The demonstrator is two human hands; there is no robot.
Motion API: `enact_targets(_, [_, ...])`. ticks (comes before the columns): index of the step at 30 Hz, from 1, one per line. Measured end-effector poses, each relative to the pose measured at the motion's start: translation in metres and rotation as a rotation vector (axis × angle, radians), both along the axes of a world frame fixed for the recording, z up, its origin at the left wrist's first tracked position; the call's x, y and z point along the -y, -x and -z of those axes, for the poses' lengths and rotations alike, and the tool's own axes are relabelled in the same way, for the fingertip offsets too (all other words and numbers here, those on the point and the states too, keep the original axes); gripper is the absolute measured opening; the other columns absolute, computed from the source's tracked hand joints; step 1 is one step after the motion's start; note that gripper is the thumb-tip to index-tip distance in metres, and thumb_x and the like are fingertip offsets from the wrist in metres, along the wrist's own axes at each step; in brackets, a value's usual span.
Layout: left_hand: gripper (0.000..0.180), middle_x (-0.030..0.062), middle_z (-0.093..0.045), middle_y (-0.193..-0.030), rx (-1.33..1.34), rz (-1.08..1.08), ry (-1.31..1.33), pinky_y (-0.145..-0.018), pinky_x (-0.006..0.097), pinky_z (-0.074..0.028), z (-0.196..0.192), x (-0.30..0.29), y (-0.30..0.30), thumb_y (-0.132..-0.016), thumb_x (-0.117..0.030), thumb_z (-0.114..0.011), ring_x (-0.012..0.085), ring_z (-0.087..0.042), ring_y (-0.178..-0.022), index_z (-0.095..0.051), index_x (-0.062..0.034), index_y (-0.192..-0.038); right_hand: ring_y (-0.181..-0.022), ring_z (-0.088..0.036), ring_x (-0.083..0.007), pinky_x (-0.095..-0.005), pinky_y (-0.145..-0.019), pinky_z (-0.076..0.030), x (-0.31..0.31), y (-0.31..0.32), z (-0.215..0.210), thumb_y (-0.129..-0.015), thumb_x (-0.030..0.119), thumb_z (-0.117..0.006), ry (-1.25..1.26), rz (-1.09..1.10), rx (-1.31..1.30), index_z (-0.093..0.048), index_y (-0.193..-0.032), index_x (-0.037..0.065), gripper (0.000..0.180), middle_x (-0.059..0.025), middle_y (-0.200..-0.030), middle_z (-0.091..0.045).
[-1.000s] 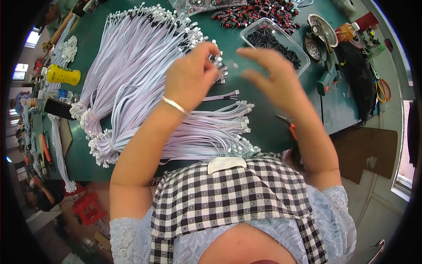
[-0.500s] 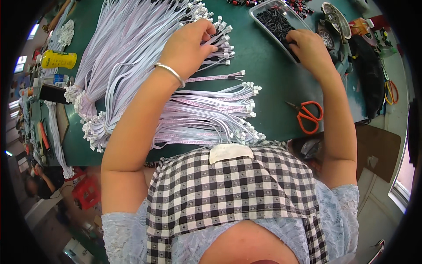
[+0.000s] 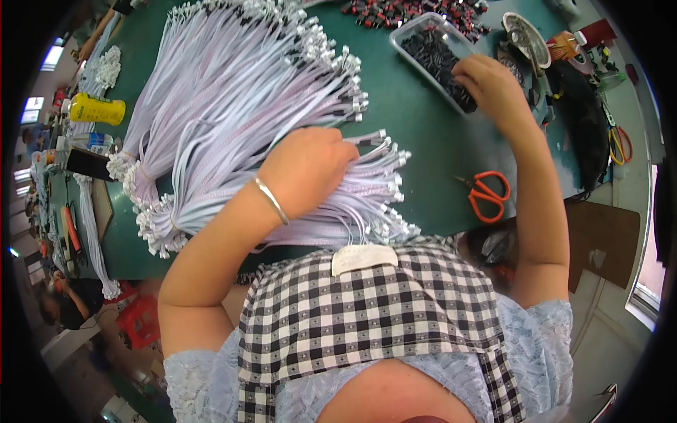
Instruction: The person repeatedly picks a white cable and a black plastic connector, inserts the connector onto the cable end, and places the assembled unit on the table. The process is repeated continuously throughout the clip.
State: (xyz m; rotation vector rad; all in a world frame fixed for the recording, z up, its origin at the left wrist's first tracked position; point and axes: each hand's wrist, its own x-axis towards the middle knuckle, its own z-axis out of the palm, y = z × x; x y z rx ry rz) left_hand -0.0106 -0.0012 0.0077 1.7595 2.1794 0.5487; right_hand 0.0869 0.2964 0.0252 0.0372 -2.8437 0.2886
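With your left hand [image 3: 307,169] pressed flat on the fanned pale lilac ribbon cables [image 3: 233,120] on the green table [image 3: 416,141], your right hand [image 3: 490,81], well apart, dipped curled fingers into the clear plastic tray of small black parts [image 3: 441,56]; you did well to pinch only one.

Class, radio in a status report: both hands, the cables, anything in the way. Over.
Left hand resting on cables. Right hand in tray of black parts. Scissors lie nearby, clear of both.

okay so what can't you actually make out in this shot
Head view only:
- Right hand fingertips: sunk in the clear tray of dark parts, so any pick is hidden.
- Left hand palm: pressed on the white cables, grip hidden.
- Dark parts: too small to identify.
- Cable bundle tops: cut by the top edge.
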Motion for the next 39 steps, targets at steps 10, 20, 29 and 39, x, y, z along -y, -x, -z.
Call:
enact_targets(10, [0.017,0.0109,-0.059,-0.081,0.416,-0.104,-0.258,-0.067,0.034,-0.046,-0.024,-0.019,-0.017,-0.083,-0.009,-0.06,0.0262,-0.057,-0.074,-0.063,-0.0018,-0.098,-0.076,-0.061,-0.0255,-0.033,-0.068,-0.048,0.066,-0.029,-0.029,-0.077,0.001,-0.063,0.62,-0.028,0.108,-0.062,-0.089,0.001,0.012,-0.0109,-0.082,-0.061])
enact_targets(20, [0.011,-0.0009,-0.057,-0.074,1.459,-0.381,-0.054,-0.057,0.019,-0.043,-0.003,-0.002,-0.017,-0.087,-0.013,-0.062,0.0058,-0.052,-0.064,-0.061,-0.0032,-0.092,-0.079,-0.062,-0.0176,-0.0273,-0.07,-0.049,0.121,-0.019,-0.006,-0.079,-0.002,-0.063,0.951,-0.174,-0.053,-0.065,-0.091,0.002,0.013,-0.0063,-0.087,-0.064])
enact_targets(29, [0.01,0.0027,-0.062,-0.083,1.68,-0.53,-0.209,-0.061,0.022,-0.049,-0.001,0.005,-0.02,-0.086,-0.01,-0.063,0.0098,-0.059,-0.067,-0.061,-0.0036,-0.094,-0.08,-0.059,-0.0083,-0.0249,-0.069,-0.048,0.126,-0.014,-0.004,-0.081,-0.001,-0.064,1.378,0.154,0.059,-0.064,-0.09,-0.001,0.009,-0.0022,-0.086,-0.063])
enact_targets(39, [0.009,0.0033,-0.062,-0.082,1.58,-0.54,-0.224,-0.063,0.023,-0.051,-0.001,0.004,-0.023,-0.087,-0.008,-0.062,0.0104,-0.06,-0.068,-0.061,-0.0026,-0.093,-0.073,-0.06,-0.0119,-0.0247,-0.064,-0.047,0.13,-0.021,0.003,-0.077,0.0,-0.066,1.12,0.056,0.011,-0.066,-0.087,0.001,0.01,-0.0053,-0.083,-0.064])
